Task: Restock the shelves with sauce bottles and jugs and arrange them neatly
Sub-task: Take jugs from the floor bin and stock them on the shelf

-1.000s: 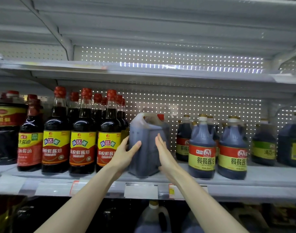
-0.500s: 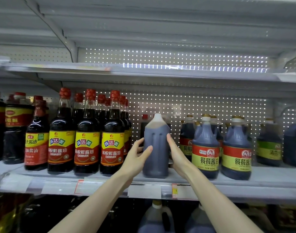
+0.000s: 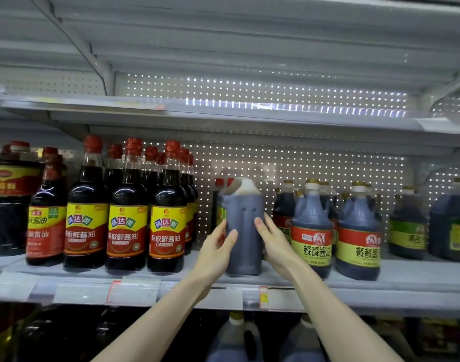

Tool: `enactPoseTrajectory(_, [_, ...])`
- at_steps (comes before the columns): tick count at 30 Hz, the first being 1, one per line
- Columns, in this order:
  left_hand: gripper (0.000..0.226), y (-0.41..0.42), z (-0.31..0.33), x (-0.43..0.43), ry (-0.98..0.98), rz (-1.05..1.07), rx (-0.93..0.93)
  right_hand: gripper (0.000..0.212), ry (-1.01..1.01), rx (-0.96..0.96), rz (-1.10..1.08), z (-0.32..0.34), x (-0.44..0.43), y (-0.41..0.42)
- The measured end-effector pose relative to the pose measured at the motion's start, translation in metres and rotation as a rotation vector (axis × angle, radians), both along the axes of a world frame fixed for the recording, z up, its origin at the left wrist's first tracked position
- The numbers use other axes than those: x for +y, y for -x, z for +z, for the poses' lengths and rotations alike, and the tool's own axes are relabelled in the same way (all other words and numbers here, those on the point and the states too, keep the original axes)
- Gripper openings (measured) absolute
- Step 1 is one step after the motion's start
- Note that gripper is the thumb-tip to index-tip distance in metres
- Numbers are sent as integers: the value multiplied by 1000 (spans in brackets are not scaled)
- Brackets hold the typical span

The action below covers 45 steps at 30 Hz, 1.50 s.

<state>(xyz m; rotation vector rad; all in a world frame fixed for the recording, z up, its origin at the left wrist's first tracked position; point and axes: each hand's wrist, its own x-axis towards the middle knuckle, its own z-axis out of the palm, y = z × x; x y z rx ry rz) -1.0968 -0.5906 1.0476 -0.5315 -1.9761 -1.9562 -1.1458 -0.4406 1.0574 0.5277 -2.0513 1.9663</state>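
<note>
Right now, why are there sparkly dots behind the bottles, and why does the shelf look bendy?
Head view: light glints through the holes in the back panel; the wide lens bows the upper shelf; the far-left bottle and the dim jugs below look smeared.

We cannot read the blurred price tags (image 3: 133, 292); the bottom edge cuts off the lower jugs (image 3: 232, 338), and the middle jug (image 3: 245, 231) half hides red-capped bottles (image 3: 219, 182) behind.

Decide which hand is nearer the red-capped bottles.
Left. The left hand touches the left side of the dark jug, just right of the red-capped bottles; the right hand touches its right side.
</note>
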Motion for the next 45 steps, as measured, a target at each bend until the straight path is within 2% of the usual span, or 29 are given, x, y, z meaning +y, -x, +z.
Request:
enactPoseTrajectory(5, [45,4,-1,-6,-7,-22,-46,44,54,47,-128,0,-6,-6])
enactPoseTrajectory(7, [38,8,0,-13,-28,-31,-54,58,35,104,-157,1,-16,-12])
enactPoseTrajectory(10, [29,15,2,-17,-54,8,-56,93,14,95,-177,3,-26,-17])
enactPoseTrajectory(18, [25,25,1,-22,-66,55,-61,118,-91,97,-411,4,-41,-11])
enactPoseTrajectory(23, [28,38,-4,-28,-55,110,-39,105,-172,145,-526,8,-35,-8])
enactPoseTrajectory(29, [48,42,-9,-27,-44,84,-59,72,-18,106,-265,8,-6,-2])
enactPoseTrajectory(31, [54,46,-5,-28,-48,89,-55,68,4,86,-188,10,-2,-1])
enactPoseTrajectory(33, [58,51,-1,-28,-46,89,-61,74,10,82,-194,7,-5,-3])
enactPoseTrajectory(36, [61,58,-2,-30,-54,100,-70,104,-32,99,-288,-5,-16,-6])
enactPoseTrajectory(38, [62,63,-4,-31,-80,107,-85,115,-113,116,-375,-10,-20,-6])
enactPoseTrajectory(41, [62,65,-5,-28,-99,93,-98,113,-116,137,-379,-9,-15,-3])
enactPoseTrajectory(45, [63,65,-5,-25,-103,56,-105,95,-35,92,-244,-5,2,-2])
